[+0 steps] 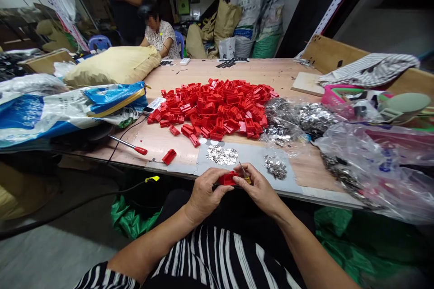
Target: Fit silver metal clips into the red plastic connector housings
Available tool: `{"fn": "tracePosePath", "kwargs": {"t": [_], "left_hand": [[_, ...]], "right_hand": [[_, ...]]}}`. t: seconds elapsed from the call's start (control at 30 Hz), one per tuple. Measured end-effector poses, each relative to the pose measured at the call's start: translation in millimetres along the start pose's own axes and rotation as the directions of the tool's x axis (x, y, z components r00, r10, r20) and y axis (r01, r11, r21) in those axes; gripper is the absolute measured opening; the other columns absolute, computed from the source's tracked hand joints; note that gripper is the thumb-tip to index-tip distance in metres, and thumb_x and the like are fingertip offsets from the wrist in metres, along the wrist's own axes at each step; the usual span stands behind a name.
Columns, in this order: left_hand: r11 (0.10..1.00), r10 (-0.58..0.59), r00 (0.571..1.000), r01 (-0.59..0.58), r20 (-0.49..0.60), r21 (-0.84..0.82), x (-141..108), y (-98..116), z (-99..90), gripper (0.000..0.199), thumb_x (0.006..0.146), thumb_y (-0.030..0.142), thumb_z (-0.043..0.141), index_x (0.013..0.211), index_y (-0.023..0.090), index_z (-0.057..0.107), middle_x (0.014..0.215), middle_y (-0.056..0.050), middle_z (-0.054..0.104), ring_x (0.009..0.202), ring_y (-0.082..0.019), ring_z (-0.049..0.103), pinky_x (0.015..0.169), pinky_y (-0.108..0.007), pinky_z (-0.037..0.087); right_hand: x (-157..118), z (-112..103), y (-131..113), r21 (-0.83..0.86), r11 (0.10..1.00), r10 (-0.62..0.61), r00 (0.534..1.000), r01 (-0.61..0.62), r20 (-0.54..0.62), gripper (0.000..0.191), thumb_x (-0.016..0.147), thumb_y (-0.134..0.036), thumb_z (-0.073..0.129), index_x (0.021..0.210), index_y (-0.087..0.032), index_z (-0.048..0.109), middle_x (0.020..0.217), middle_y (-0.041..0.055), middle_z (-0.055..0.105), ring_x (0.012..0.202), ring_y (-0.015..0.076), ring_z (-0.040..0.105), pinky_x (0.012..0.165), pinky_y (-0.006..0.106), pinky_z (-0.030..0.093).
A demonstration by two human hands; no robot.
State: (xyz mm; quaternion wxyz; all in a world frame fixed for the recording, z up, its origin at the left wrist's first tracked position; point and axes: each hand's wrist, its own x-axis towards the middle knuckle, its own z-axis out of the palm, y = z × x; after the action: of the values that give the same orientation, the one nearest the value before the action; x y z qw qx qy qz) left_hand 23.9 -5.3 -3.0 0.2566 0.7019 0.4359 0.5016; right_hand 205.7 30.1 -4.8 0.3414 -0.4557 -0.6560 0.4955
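Note:
My left hand (207,192) is closed around one end of a small red plastic housing (228,178), an open box shape, at the table's front edge. The fingertips of my right hand (259,189) press on the other end of the housing. A thin metal tool with a yellow handle (247,178) is tucked in that same hand, its metal shaft pointing up. Just beyond my hands, a pile of flat silvery metal pieces (222,155) lies on a grey sheet (251,156). Small metal parts (275,167) form another pile to the right.
A big heap of red housings (220,106) covers the table's middle; one loose housing (169,156) lies nearer me. A red-handled lever (135,148) juts out at left. Plastic bags of metal parts (315,117) crowd the right. Another person (166,38) sits across the table.

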Motion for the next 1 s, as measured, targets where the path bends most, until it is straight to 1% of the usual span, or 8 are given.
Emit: {"fn": "tracePosePath", "kwargs": {"t": [0.2, 0.3, 0.4, 0.5, 0.6, 0.7, 0.83, 1.0], "left_hand": [[0.967, -0.181, 0.982, 0.186, 0.046, -0.176, -2.6, 8.4, -2.3, 0.026, 0.078, 0.023, 0.069, 0.104, 0.025, 0.070, 0.102, -0.007, 0.070, 0.097, -0.023, 0.064, 0.091, -0.036, 0.049], [0.932, -0.243, 0.969, 0.248, 0.052, -0.264, -4.1, 10.5, -4.0, 0.025, 0.075, 0.022, 0.071, 0.100, 0.024, 0.072, 0.100, -0.008, 0.070, 0.095, -0.024, 0.063, 0.091, -0.035, 0.048], [0.919, -0.257, 0.965, 0.261, 0.054, -0.294, -5.6, 10.8, -6.6, 0.025, 0.075, 0.022, 0.071, 0.100, 0.023, 0.072, 0.098, -0.007, 0.070, 0.092, -0.023, 0.063, 0.087, -0.033, 0.048], [0.918, -0.265, 0.964, 0.263, 0.035, -0.297, -6.4, 10.1, -8.9, 0.025, 0.076, 0.023, 0.070, 0.101, 0.023, 0.071, 0.098, -0.006, 0.070, 0.091, -0.021, 0.063, 0.086, -0.032, 0.048], [0.912, -0.294, 0.956, 0.283, 0.008, -0.296, -6.3, 7.6, -9.4, 0.024, 0.076, 0.024, 0.071, 0.101, 0.023, 0.071, 0.098, -0.005, 0.070, 0.092, -0.021, 0.064, 0.087, -0.031, 0.047], [0.926, -0.295, 0.955, 0.281, -0.020, -0.253, -5.5, 2.7, -9.3, 0.025, 0.078, 0.026, 0.069, 0.103, 0.023, 0.070, 0.101, -0.005, 0.070, 0.094, -0.021, 0.063, 0.088, -0.032, 0.047], [0.930, -0.322, 0.944, 0.302, -0.067, -0.209, -4.4, -3.8, -11.8, 0.030, 0.076, 0.027, 0.071, 0.106, 0.023, 0.069, 0.105, -0.006, 0.070, 0.098, -0.023, 0.063, 0.092, -0.034, 0.046], [0.910, -0.371, 0.925, 0.344, -0.083, -0.233, -4.6, -8.5, -13.4, 0.034, 0.071, 0.026, 0.076, 0.104, 0.024, 0.070, 0.103, -0.006, 0.070, 0.094, -0.023, 0.063, 0.093, -0.035, 0.046]], "right_hand": [[-5.1, 2.0, -1.1, 0.091, 0.994, 0.067, 0.998, -0.066, 0.001, 0.034, 0.081, -0.045, 0.063, 0.103, -0.021, 0.054, 0.099, 0.0052, 0.062, 0.094, 0.0196, 0.058, 0.083, 0.033, 0.046], [-8.8, 1.1, -2.5, 0.170, 0.976, 0.130, 0.990, -0.138, 0.059, 0.038, 0.080, -0.048, 0.064, 0.105, -0.022, 0.052, 0.093, 0.0039, 0.061, 0.080, 0.0159, 0.058, 0.067, 0.027, 0.046], [-12.2, -0.8, -7.3, 0.260, 0.940, 0.186, 0.971, -0.221, 0.153, 0.042, 0.078, -0.050, 0.065, 0.106, -0.022, 0.050, 0.086, 0.0006, 0.058, 0.060, 0.0093, 0.048, 0.048, 0.021, 0.035], [-13.2, 0.2, -13.9, 0.324, 0.912, 0.191, 0.959, -0.253, 0.211, 0.041, 0.078, -0.051, 0.066, 0.105, -0.023, 0.050, 0.078, -0.0029, 0.053, 0.051, 0.0062, 0.039, 0.043, 0.020, 0.026], [-10.2, 2.6, -16.1, 0.322, 0.915, 0.186, 0.963, -0.241, 0.193, 0.041, 0.077, -0.050, 0.067, 0.104, -0.023, 0.051, 0.076, -0.0039, 0.053, 0.051, 0.0064, 0.039, 0.045, 0.020, 0.029], [-3.0, -0.8, -9.7, 0.258, 0.947, 0.170, 0.979, -0.193, 0.110, 0.044, 0.079, -0.052, 0.064, 0.109, -0.023, 0.051, 0.087, 0.0008, 0.061, 0.060, 0.0095, 0.049, 0.051, 0.021, 0.037], [8.6, -16.2, 5.8, 0.024, 0.991, 0.132, 0.989, -0.131, -0.066, 0.041, 0.083, -0.053, 0.057, 0.107, -0.020, 0.057, 0.108, 0.0079, 0.064, 0.071, 0.0138, 0.056, 0.059, 0.027, 0.045], [15.9, -23.9, 13.0, -0.265, 0.959, 0.063, 0.988, -0.098, -0.139, 0.029, 0.083, -0.044, 0.056, 0.098, -0.021, 0.064, 0.099, 0.0070, 0.070, 0.086, 0.0216, 0.063, 0.075, 0.034, 0.048]]}}
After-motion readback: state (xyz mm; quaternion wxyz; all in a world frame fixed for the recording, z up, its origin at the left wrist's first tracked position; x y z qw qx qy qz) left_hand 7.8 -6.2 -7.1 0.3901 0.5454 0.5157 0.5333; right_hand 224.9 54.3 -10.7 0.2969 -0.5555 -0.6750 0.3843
